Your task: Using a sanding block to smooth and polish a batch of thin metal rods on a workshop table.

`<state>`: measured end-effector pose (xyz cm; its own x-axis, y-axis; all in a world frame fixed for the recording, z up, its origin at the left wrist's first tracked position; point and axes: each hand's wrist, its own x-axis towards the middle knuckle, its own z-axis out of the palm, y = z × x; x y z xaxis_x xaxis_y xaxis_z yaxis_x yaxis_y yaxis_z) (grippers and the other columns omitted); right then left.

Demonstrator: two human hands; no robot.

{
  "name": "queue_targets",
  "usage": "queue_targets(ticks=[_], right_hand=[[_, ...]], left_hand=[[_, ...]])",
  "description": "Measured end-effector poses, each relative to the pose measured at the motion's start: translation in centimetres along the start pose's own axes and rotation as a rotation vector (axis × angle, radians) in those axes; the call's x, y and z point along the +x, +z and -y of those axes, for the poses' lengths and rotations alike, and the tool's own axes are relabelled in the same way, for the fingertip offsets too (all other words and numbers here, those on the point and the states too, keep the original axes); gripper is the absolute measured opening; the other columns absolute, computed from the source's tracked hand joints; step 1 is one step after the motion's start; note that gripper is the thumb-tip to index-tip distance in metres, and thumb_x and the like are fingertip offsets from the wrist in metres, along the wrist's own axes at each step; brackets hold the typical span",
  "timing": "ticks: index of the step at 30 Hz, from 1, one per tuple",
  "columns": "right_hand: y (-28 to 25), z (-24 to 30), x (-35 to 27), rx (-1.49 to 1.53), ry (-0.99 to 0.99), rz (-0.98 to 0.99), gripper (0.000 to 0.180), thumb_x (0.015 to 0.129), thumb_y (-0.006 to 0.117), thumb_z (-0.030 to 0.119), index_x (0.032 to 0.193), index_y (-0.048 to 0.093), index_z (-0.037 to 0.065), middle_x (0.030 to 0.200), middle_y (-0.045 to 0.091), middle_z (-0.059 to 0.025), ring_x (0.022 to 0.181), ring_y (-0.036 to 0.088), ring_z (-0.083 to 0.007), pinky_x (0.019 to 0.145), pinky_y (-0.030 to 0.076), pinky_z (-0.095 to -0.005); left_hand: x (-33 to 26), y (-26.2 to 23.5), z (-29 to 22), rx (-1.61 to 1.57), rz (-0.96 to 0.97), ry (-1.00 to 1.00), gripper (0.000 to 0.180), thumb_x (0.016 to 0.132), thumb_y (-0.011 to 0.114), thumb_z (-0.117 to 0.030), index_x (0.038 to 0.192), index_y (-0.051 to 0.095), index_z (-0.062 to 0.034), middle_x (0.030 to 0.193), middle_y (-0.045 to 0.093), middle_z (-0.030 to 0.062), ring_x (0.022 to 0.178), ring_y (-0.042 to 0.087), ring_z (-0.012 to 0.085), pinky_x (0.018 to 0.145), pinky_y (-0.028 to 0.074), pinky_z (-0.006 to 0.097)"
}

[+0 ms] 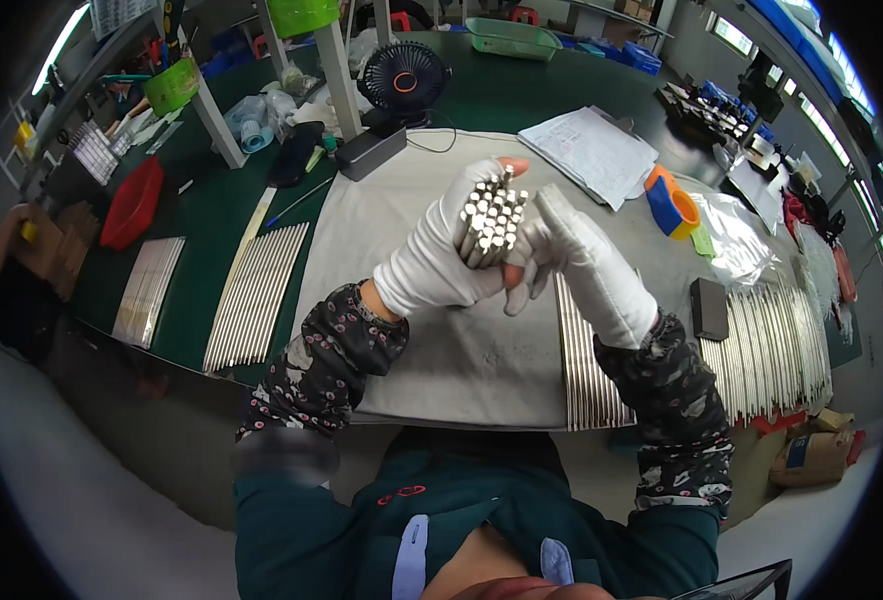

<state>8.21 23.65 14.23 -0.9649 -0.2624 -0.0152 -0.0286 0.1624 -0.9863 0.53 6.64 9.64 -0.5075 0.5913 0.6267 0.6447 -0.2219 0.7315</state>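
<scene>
My left hand (436, 250), in a white glove with bare fingertips, is wrapped round a bundle of slim silvery metal rods (491, 215). The bundle's round ends face up toward me, and one rod stands slightly above the others. Close against the bundle's right side is my gloved right hand (586, 255), its upper fingers stretched out and its lower ones bent. Whether it presses on the rods is hard to see. Below the right forearm lies a row of similar rods (583, 365) on the grey cloth (451, 360).
More rods lie in rows at the far right (766, 355) and on the green table at left (258, 300). A dark block (708, 309), a tape dispenser (672, 204), papers (591, 150), a small fan (404, 80), a grey box (371, 152) and a red tray (133, 203) surround the cloth.
</scene>
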Motion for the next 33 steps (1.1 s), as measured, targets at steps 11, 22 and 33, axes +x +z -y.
queue_targets(ticks=[11, 22, 33], right_hand=[[4.2, -10.4, 6.8, -0.165, -0.228, -0.236, 0.082, 0.062, 0.085, 0.026, 0.127, 0.046, -0.004, 0.123, 0.055, -0.0195, 0.114, 0.055, -0.0259, 0.099, 0.044, -0.0367], [2.9, -9.4, 6.9, 0.197, 0.021, -0.057, 0.032, 0.070, 0.077, 0.010, 0.096, 0.060, 0.003, 0.083, 0.062, -0.0022, 0.077, 0.061, -0.0121, 0.071, 0.052, -0.0285], [5.9, -7.8, -0.5, 0.839, 0.539, -0.099, 0.025, 0.079, 0.068, 0.004, 0.099, 0.055, -0.003, 0.078, 0.063, -0.0137, 0.063, 0.067, -0.0265, 0.056, 0.059, -0.0358]], left_hand=[[0.8, -3.5, 3.9, -0.588, 0.045, -0.270, 0.099, 0.077, 0.075, -0.003, 0.153, 0.012, -0.0092, 0.099, 0.062, 0.0047, 0.089, 0.062, 0.0146, 0.083, 0.051, 0.031], [2.6, -1.1, 4.0, -0.583, -0.392, -0.566, 0.022, 0.080, 0.068, -0.008, 0.099, 0.059, -0.0035, 0.078, 0.064, 0.0063, 0.068, 0.065, 0.0177, 0.065, 0.055, 0.030], [-1.2, 2.9, 4.6, -0.928, -0.440, -1.113, 0.015, 0.087, 0.064, -0.018, 0.092, 0.058, -0.0058, 0.073, 0.062, 0.0080, 0.059, 0.062, 0.0186, 0.051, 0.054, 0.034]])
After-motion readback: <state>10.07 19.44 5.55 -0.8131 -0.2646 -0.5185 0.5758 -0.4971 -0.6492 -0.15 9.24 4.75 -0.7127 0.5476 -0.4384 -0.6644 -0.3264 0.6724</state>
